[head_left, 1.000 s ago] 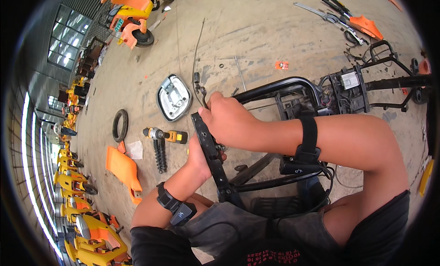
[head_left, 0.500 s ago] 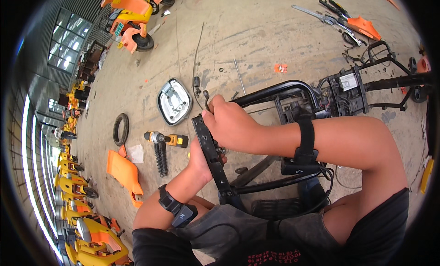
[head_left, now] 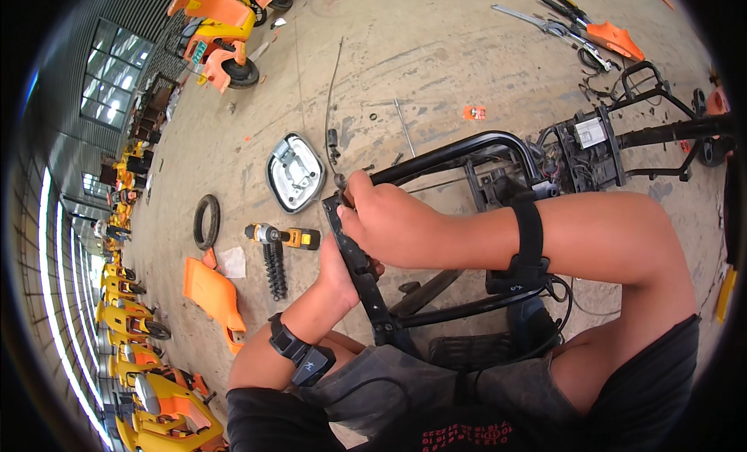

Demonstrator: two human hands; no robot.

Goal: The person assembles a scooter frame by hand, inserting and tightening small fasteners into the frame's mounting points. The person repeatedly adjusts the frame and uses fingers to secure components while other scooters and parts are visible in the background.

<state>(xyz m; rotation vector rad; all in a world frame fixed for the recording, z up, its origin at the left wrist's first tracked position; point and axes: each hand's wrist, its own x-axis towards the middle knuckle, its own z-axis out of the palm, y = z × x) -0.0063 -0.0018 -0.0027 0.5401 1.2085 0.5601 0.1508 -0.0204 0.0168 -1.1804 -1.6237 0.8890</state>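
Observation:
A black scooter frame lies in front of me, its flat crossbar at the left end. My left hand is closed round the crossbar from the left, and some of its fingertips show on the far side. Above it, my right hand is clenched at the bar's upper end. A dark rounded tool end sticks out past the right fist; the rest of this tool is hidden, so I cannot tell its kind.
Left of the frame lie a yellow-black cordless impact wrench, a coil spring, a grey-white shell, a tyre and an orange panel. A thin rod lies beyond. Yellow scooters line the left side.
My right fist has turned and lowered slightly at the bar's upper end, and less of the dark tool shows above it. My left hand stays on the crossbar.

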